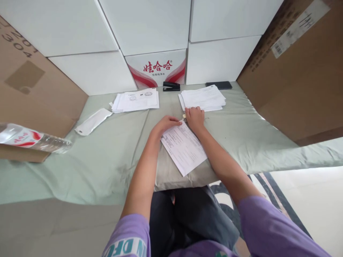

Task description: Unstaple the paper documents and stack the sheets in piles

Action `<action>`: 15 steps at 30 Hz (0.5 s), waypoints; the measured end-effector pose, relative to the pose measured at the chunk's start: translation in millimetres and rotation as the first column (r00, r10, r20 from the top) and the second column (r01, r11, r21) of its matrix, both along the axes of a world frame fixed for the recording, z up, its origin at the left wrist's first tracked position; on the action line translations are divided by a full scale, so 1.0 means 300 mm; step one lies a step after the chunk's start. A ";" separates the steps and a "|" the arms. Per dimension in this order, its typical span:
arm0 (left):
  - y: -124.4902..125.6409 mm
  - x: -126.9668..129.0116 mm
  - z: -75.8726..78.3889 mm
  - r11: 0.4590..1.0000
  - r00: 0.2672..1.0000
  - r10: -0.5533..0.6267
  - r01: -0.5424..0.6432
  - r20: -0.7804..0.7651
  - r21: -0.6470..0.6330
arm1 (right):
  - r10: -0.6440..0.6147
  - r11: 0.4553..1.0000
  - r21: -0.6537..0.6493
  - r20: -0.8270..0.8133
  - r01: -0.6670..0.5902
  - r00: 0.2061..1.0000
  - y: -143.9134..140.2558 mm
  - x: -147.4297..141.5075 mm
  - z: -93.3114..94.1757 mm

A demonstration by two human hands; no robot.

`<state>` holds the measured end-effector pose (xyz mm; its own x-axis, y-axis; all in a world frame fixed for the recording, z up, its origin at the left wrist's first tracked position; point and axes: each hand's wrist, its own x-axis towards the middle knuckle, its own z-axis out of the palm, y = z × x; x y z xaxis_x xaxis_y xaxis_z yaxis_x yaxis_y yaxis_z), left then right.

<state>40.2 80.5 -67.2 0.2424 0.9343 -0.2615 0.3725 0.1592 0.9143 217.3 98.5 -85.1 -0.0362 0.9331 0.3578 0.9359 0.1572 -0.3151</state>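
Printed papers (184, 150) lie at a slant near the front edge of the cloth-covered surface. My left hand (168, 125) holds their upper left corner, thumb on top, fingers curving along the far edge. Beyond the papers' top edge, my right hand (195, 117) is closed with bent fingers, its wrist beside the sheets. A small yellowish object with a metallic part (184, 117) shows at the right hand's fingertips; its kind and what lies under the palm are hidden. Farther off are a left stack of papers (136, 100) with stamps and a right stack of papers (205, 97).
A black stapler (171, 86) and a dark phone (219, 85) sit along the white boxes (158, 25) at the back. To the left are a white packet (93, 122) and a water bottle (34, 138). Brown cartons (297, 75) flank the green cloth (107, 153).
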 end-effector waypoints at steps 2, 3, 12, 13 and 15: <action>-0.012 -0.001 0.004 1.000 0.999 -0.014 0.014 0.040 -0.003 | 0.028 1.000 0.002 -0.006 -0.028 1.000 0.004 0.006 -0.005; -0.018 -0.001 0.007 1.000 0.998 -0.015 0.015 0.055 -0.005 | 0.044 0.999 -0.002 -0.009 -0.044 0.999 0.003 0.009 -0.007; -0.017 -0.104 0.034 0.955 0.897 0.233 -0.283 0.375 0.085 | 0.256 0.967 0.110 -0.444 -0.231 0.859 -0.043 0.086 0.088; -0.010 -0.129 0.036 0.927 0.860 0.284 -0.359 0.424 0.108 | 0.295 0.949 0.081 -0.560 -0.304 0.774 -0.045 0.097 0.102; 0.006 -0.175 0.037 0.861 0.787 0.368 -0.489 0.495 0.137 | 0.290 0.896 0.014 -0.773 -0.443 0.564 -0.048 0.114 0.124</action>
<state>-12.4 82.4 -56.1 -0.1681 0.9855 0.0239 -0.1280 -0.0459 0.9907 251.4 83.9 -47.9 -0.1843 0.9458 0.2674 0.2380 0.3069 -0.9215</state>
